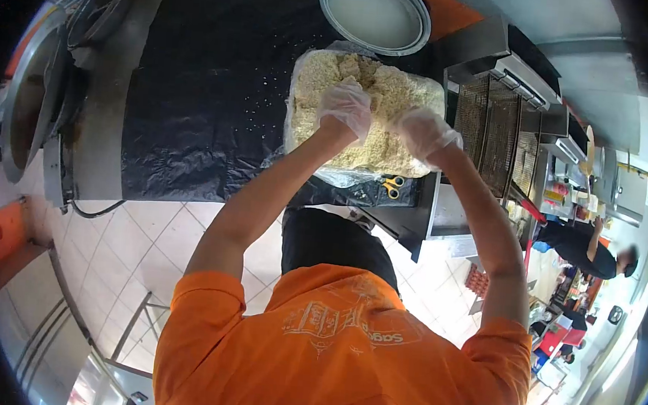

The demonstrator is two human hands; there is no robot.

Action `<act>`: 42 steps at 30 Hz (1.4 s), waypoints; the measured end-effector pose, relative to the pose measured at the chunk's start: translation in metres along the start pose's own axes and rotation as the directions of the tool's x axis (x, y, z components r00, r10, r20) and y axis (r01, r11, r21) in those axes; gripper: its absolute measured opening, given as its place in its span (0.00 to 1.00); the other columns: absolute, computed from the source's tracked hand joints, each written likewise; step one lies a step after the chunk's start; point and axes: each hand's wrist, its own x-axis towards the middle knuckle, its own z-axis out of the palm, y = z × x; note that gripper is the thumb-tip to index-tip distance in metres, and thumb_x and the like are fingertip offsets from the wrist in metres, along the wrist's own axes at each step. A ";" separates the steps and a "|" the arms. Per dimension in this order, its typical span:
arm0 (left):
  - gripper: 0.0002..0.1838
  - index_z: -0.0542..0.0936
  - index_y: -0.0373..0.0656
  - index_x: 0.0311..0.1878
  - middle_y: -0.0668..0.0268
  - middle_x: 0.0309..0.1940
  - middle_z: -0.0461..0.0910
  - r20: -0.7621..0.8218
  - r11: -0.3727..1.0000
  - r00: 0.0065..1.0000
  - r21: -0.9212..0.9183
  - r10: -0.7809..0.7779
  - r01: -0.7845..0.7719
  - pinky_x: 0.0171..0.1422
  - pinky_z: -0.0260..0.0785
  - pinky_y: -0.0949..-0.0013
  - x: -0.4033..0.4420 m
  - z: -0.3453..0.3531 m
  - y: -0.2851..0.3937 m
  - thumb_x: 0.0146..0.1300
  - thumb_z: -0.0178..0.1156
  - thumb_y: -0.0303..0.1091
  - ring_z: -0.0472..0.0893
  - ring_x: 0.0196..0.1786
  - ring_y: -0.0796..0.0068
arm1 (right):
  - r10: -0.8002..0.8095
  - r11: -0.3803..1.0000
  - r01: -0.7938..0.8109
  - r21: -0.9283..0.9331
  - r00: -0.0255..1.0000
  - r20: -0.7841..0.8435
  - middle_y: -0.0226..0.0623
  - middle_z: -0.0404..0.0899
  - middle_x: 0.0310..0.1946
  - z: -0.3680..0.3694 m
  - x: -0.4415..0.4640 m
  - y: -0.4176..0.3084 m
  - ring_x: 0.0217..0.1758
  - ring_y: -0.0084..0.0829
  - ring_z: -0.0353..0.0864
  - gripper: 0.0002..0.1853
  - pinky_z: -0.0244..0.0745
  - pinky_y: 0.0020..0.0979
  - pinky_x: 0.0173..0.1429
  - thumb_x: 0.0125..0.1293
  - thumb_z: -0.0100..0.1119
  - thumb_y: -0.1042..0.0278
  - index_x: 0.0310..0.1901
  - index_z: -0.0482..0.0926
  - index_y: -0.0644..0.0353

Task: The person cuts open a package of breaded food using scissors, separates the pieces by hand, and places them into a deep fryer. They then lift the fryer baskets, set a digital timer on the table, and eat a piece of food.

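crumbly mixture (pixel 380 150): in tray (pixel 290 116)
left hand (pixel 347 107), right hand (pixel 423 134): over tray, grip unclear
scissors (pixel 393 187): beside tray
bowl (pixel 385 50): beyond tray

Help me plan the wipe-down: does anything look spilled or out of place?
Yes: pale specks lie scattered on the black cover left of the tub, probably spilled. The scissors lie close by the tub's near edge, an odd spot beside what looks like food.

The black plastic sheet (pixel 195 101) looks glossy and wrinkled, the metal bowl (pixel 427 29) shiny.
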 end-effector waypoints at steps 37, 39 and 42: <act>0.26 0.76 0.44 0.59 0.54 0.46 0.81 -0.291 0.814 0.941 -0.580 -0.175 -0.028 0.48 0.76 0.54 -0.011 -0.001 -0.032 0.66 0.59 0.53 0.83 0.44 0.54 | 0.237 0.971 -0.238 -0.002 0.970 -0.043 0.50 0.76 0.54 -0.026 0.003 0.005 0.54 0.47 0.79 0.38 0.75 0.43 0.59 0.56 0.69 0.50 0.65 0.68 0.58; 0.31 0.68 0.45 0.66 0.50 0.49 0.79 -0.480 0.506 0.842 -0.805 -0.247 -0.310 0.48 0.77 0.55 -0.001 0.034 -0.029 0.65 0.62 0.48 0.83 0.43 0.51 | 0.239 0.971 -0.237 0.033 0.949 -0.204 0.51 0.76 0.53 0.023 0.007 0.020 0.53 0.46 0.79 0.34 0.77 0.44 0.54 0.58 0.66 0.51 0.63 0.71 0.59; 0.34 0.62 0.44 0.70 0.47 0.50 0.78 -0.497 0.746 0.823 -0.651 -0.275 -0.144 0.49 0.77 0.53 -0.005 0.000 -0.027 0.64 0.64 0.41 0.83 0.43 0.49 | 0.353 0.934 -0.343 0.097 0.926 -0.134 0.49 0.79 0.50 0.034 0.009 0.026 0.52 0.46 0.80 0.30 0.78 0.43 0.54 0.58 0.65 0.53 0.60 0.74 0.59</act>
